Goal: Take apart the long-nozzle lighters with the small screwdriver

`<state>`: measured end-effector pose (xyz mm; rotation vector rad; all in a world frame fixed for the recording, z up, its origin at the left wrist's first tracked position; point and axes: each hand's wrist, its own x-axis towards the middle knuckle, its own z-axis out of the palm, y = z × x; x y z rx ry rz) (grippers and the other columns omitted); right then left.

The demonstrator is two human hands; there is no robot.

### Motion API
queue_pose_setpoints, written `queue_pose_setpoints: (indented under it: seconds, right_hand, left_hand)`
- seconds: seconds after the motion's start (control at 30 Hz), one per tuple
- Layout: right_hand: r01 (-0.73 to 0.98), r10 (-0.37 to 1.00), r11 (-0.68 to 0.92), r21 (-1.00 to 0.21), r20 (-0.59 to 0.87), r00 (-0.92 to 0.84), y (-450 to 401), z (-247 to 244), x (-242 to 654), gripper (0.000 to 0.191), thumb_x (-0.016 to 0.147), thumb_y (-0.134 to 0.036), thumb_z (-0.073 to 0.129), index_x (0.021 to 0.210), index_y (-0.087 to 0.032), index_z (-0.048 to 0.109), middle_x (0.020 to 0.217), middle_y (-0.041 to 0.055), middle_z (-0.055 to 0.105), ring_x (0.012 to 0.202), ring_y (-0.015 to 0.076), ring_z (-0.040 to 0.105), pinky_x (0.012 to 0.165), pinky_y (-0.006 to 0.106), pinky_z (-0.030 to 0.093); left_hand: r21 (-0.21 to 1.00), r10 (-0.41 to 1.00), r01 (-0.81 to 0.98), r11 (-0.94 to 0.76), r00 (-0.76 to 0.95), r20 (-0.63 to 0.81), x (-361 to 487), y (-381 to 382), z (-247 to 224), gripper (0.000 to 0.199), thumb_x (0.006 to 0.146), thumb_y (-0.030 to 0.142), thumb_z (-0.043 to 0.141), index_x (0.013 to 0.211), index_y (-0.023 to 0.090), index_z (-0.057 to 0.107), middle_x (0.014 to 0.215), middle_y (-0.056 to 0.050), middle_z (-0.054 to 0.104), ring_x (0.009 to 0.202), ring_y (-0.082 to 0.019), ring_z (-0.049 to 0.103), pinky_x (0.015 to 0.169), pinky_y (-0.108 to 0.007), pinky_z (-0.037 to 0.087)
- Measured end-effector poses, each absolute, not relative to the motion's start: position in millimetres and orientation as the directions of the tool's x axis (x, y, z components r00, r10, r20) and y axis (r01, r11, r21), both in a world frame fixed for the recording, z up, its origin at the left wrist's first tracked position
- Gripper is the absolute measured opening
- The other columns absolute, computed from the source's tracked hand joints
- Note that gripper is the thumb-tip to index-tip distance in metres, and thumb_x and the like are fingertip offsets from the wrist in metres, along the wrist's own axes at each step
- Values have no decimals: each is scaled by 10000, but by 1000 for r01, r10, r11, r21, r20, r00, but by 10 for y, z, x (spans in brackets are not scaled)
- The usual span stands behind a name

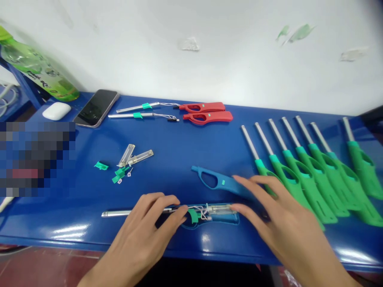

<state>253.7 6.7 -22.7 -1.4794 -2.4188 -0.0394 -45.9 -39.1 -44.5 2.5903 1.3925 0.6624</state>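
Observation:
An open blue lighter half [231,219] lies at the table's front, with a clear fuel tank [220,209], a green trigger [194,216] and white wires in it. A silver tube [116,213] points left from it. My left hand [149,223] pinches at the tube's inner end, where the fingertips meet over the shell. My right hand [278,215] is spread, its thumb at the tank's right end and its index finger by a second blue shell half [223,181], which lies just behind.
Several green lighters [291,179] stand in a row at the right. Two red shells [209,107], two silver tubes, a phone [97,107], a white case [56,111] and a bottle [42,67] are at the back. Loose tanks [141,157] and green parts [120,173] lie centre-left.

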Motion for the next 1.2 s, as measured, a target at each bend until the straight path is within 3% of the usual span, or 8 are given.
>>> queue_pose_setpoints:
  seconds: [0.13, 0.27, 0.57, 0.7, 0.9, 1.03, 1.2]
  right_hand:
    - [771, 819, 573, -279, 229, -526, -4, -266, 2472, 250, 1122, -359, 496, 1255, -282, 693, 1145, 46, 744, 743, 176, 800, 495, 283, 608]
    - [749, 810, 587, -308, 206, -549, -77, -347, 2432, 231, 1115, -274, 513, 1244, -276, 705, 1146, 25, 763, 860, 202, 828, 646, 310, 668]
    - [757, 806, 590, -280, 261, -531, -113, -416, 2422, 266, 1129, -278, 486, 1221, -249, 734, 1080, 10, 792, 643, 130, 779, 493, 266, 568]
    - [764, 797, 600, -237, 261, -545, -114, -396, 2420, 326, 1150, -278, 424, 1212, -237, 741, 1123, 33, 806, 661, 127, 782, 556, 256, 588]
    - [768, 785, 615, -177, 225, -577, -153, -403, 2443, 305, 1137, -238, 444, 1263, -222, 722, 1206, 73, 804, 726, 160, 810, 579, 270, 607]
    - [742, 774, 630, -229, 262, -576, -149, -368, 2420, 265, 1132, -217, 465, 1259, -207, 697, 1223, 63, 812, 790, 162, 823, 622, 277, 627]
    - [682, 734, 675, -282, 348, -583, -125, -235, 2371, 226, 1134, -182, 470, 1236, -150, 669, 1113, 68, 845, 905, 160, 827, 733, 257, 638]
  left_hand:
    - [392, 830, 735, -554, 450, 330, -437, -425, -467, 368, 1012, -35, 530, 1280, 169, 677, 1219, -66, 614, 1100, -206, 522, 946, -357, 466]
    - [429, 843, 730, -532, 411, 346, -405, -451, -506, 339, 1017, -36, 534, 1279, 133, 667, 1196, -75, 611, 1080, -181, 542, 945, -328, 464]
    - [417, 870, 769, -484, 371, 325, -387, -537, -558, 320, 1052, -4, 496, 1295, 140, 646, 1252, -84, 645, 1239, -207, 554, 1058, -351, 443]
    - [390, 858, 779, -491, 356, 370, -457, -502, -449, 288, 1050, 20, 532, 1259, 169, 661, 1200, -58, 688, 1136, -182, 619, 1056, -353, 472]
    - [298, 866, 905, -304, 132, 482, -635, -277, -295, 145, 1038, 114, 625, 1104, 220, 698, 1012, 2, 743, 942, -180, 681, 942, -375, 540]
    - [274, 864, 906, -322, 164, 476, -605, -251, -285, 192, 1030, 115, 628, 1169, 214, 717, 1085, -22, 730, 947, -181, 656, 914, -361, 537]
    - [383, 859, 795, -471, 314, 405, -296, -363, -343, 336, 1012, 82, 647, 1328, 194, 675, 1217, -76, 674, 1085, -206, 596, 942, -363, 530]
